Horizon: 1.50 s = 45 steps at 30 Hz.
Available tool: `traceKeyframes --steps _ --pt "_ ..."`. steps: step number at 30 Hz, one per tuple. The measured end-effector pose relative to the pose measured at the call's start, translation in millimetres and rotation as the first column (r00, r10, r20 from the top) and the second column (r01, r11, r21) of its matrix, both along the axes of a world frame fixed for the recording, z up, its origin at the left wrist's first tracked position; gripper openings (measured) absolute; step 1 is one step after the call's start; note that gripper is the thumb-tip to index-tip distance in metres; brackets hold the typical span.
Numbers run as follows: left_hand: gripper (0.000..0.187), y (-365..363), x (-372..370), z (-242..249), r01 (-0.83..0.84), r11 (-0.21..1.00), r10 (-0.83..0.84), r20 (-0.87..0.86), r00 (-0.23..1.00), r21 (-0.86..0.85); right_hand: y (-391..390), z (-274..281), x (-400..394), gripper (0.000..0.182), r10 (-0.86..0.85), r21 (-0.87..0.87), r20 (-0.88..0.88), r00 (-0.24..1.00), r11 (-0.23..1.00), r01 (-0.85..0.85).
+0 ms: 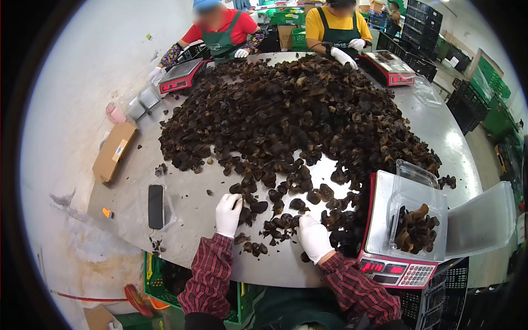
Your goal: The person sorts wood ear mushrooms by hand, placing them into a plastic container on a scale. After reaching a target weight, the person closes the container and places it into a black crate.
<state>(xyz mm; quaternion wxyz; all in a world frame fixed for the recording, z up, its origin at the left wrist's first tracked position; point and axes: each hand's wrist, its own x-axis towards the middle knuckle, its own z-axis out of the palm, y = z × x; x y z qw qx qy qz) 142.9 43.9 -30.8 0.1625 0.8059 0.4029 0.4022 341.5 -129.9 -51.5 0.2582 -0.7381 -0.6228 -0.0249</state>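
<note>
A large heap of dark brown wood ear mushrooms (286, 110) covers the middle of the metal table, with loose pieces spread toward me. My left hand (227, 215), in a white glove, has its fingers curled together beside some of those pieces; whether one is pinched in them is hidden. White-gloved too, my right hand (314, 238) reaches down with closed fingertips against a small cluster of wood ears (283, 224). What it grips, if anything, I cannot make out. To its right, a red digital scale (379, 242) carries an open clear plastic box (421, 203) with some wood ears inside.
A phone (155, 207) and a cardboard piece (114, 152) lie on the left. Across the table two co-workers in green aprons (221, 43) stand by a left scale (181, 76) and a right scale (389, 68). A green crate (242, 302) is below the front edge.
</note>
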Motion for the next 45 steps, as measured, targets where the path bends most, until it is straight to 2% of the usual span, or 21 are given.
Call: traceKeyframes --steps 3,4,6,7,11,13,16,20,21,24,25,27,29,30,31,33,37,39,41,43,45 --pt "0.01 -4 48 32 0.13 0.99 -0.125 0.093 0.988 -0.05 1 1 -1 0.005 0.0 0.027 -0.047 0.999 1.0 0.001" --pt "0.011 -2 66 35 0.191 0.981 -0.193 0.063 0.979 0.035 1 3 -1 0.006 -0.004 0.013 -0.064 0.998 1.0 0.005" --pt "0.011 1 102 39 0.306 0.95 -0.303 -0.063 0.951 0.059 -2 9 0 0.008 -0.012 0.006 -0.097 0.995 1.0 0.013" --pt "0.021 6 115 31 0.374 0.927 -0.372 -0.205 0.905 -0.032 -5 17 0 0.009 -0.016 0.012 -0.114 0.993 1.0 0.018" --pt "0.045 -11 148 19 0.469 0.882 -0.378 -0.539 0.753 0.037 -36 86 7 0.007 -0.07 0.124 -0.238 0.969 0.987 0.101" --pt "0.043 -11 150 14 0.55 0.835 -0.487 -0.493 0.721 -0.018 -63 119 24 0.009 -0.204 0.145 -0.259 0.944 0.958 0.247" --pt "0.032 -7 144 -7 0.495 0.868 -0.427 -0.434 0.793 0.05 -115 169 64 0.01 -0.46 0.145 -0.125 0.879 0.868 0.475" --pt "0.026 3 148 -5 0.422 0.906 -0.419 -0.201 0.885 -0.031 -176 180 122 0.024 -0.579 0.065 -0.016 0.815 0.813 0.579" --pt "0.027 6 151 0 0.401 0.912 -0.41 -0.178 0.895 -0.087 -189 187 130 0.033 -0.573 -0.044 -0.05 0.818 0.819 0.572" --pt "0.027 -4 167 27 0.382 0.91 -0.388 -0.012 0.921 -0.16 -228 182 156 0.046 -0.66 0.102 -0.161 0.734 0.728 0.678" --pt "0.028 -15 175 46 0.43 0.876 -0.428 0.058 0.902 -0.218 -240 170 166 0.044 -0.757 0.177 -0.145 0.637 0.614 0.769" --pt "0.029 -50 199 83 0.55 0.819 -0.529 0.154 0.834 -0.165 -257 157 180 0.039 -0.827 0.158 -0.036 0.561 0.549 0.82" --pt "0.031 -92 220 127 0.694 0.718 -0.684 0.133 0.718 -0.053 -260 151 187 0.031 -0.741 -0.148 -0.215 0.636 0.669 0.729" --pt "0.031 -112 232 137 0.739 0.673 -0.738 0.094 0.668 0.032 -258 132 188 0.027 -0.619 0.007 -0.361 0.697 0.746 0.666" --pt "0.031 -130 244 145 0.777 0.618 -0.785 0.049 0.617 0.114 -251 121 185 0.025 -0.608 0.105 -0.34 0.717 0.734 0.671" --pt "0.036 -164 264 162 0.834 0.476 -0.845 -0.119 0.522 0.281 -236 126 176 0.024 -0.669 -0.013 -0.329 0.666 0.708 0.706" --pt "0.05 -202 285 147 0.941 0.331 -0.823 -0.468 0.322 0.067 -210 127 163 0.023 -0.589 0.038 -0.418 0.692 0.749 0.661" --pt "0.052 -201 284 143 0.93 0.35 -0.837 -0.409 0.363 0.11 -213 129 164 0.023 -0.605 0.003 -0.398 0.689 0.75 0.661" --pt "0.053 -193 273 163 0.927 0.373 -0.887 -0.28 0.366 0.032 -220 126 166 0.026 -0.586 0.149 -0.394 0.708 0.72 0.678" --pt "0.048 -179 263 167 0.908 0.41 -0.888 -0.187 0.42 0.087 -226 127 166 0.023 -0.553 0.034 -0.676 0.486 0.636 0.771" --pt "0.045 -163 253 157 0.895 0.446 -0.893 -0.064 0.446 0.014 -228 149 158 0.021 -0.518 0.008 -0.763 0.387 0.591 0.807"
